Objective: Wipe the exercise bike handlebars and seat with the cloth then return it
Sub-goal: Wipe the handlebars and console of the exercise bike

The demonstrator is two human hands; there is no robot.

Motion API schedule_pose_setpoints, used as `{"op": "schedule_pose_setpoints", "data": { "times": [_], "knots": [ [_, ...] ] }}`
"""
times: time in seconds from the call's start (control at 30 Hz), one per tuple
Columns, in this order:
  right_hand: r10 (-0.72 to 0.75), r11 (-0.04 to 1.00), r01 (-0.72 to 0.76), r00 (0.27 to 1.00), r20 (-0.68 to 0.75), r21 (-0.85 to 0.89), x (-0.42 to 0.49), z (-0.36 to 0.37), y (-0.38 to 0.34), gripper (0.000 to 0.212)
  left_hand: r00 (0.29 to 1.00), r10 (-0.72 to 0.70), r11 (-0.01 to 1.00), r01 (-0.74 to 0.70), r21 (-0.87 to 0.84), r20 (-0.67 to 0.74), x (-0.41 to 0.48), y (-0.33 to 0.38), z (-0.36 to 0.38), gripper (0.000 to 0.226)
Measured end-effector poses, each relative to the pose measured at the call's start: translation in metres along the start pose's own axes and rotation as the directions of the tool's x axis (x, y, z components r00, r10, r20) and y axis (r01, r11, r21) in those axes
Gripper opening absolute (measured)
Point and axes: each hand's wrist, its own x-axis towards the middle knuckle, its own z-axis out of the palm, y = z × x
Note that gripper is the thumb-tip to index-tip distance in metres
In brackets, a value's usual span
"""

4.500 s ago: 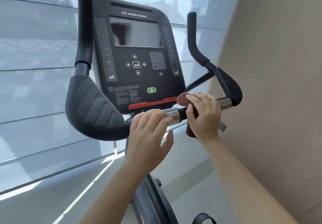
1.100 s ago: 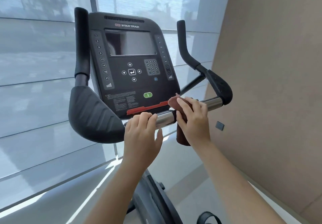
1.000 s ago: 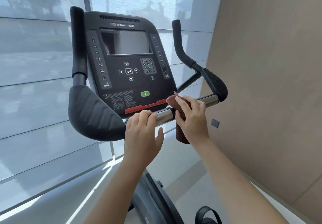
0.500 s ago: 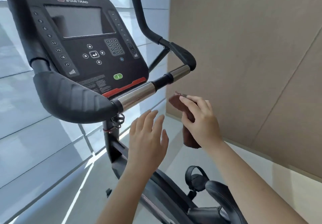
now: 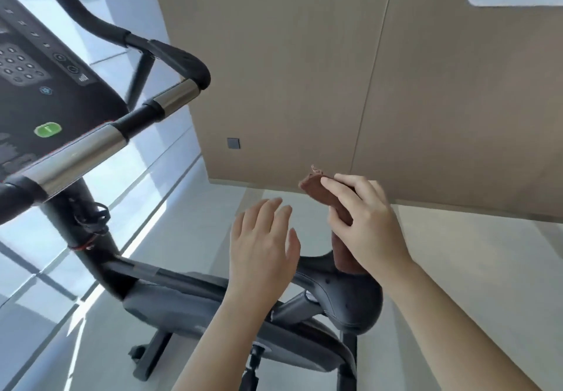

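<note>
My right hand [image 5: 364,223] grips a brown cloth [image 5: 323,193], whose lower end hangs down just above the black bike seat [image 5: 344,296]. My left hand [image 5: 262,250] hovers open with spread fingers, left of the cloth and over the seat's front end, touching nothing. The handlebars [image 5: 91,150], black with chrome sections, run across the upper left, well away from both hands. The seat's nose is partly hidden behind my left hand and wrist.
The bike's console [image 5: 39,86] with a green button fills the far left. The black frame and post [image 5: 170,296] stand on a pale floor. A tan wall [image 5: 335,71] with a small grey plate [image 5: 233,143] rises behind. Window panels lie left.
Both hands have left the handlebar and moved right and down over the seat. My view has swung right, so the console slid left. The cloth stays in my right hand.
</note>
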Motion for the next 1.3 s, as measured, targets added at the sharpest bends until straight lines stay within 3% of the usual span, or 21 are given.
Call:
{"op": "schedule_pose_setpoints", "data": {
  "times": [0.33,0.7,1.03,1.3],
  "knots": [
    [0.188,0.970,-0.192,0.981,-0.035,-0.152,-0.045,-0.099,0.143,0.043,0.992,0.073,0.976,-0.051,-0.210,0.101,0.035,0.159,0.082,0.030],
    [0.153,0.975,-0.159,0.987,-0.046,-0.157,-0.033,-0.188,0.329,0.046,0.996,0.087,0.961,-0.084,-0.264,0.001,0.116,0.333,0.181,0.029],
    [0.071,0.997,-0.070,0.997,0.016,-0.021,0.026,-0.157,0.397,0.046,0.999,-0.032,0.991,0.028,-0.130,-0.036,0.175,0.336,0.230,0.031],
    [-0.035,0.994,0.030,0.998,0.050,0.104,0.118,-0.062,0.423,0.044,0.983,-0.161,0.987,0.162,0.007,-0.087,0.235,0.259,0.274,0.030]
  ]
}}
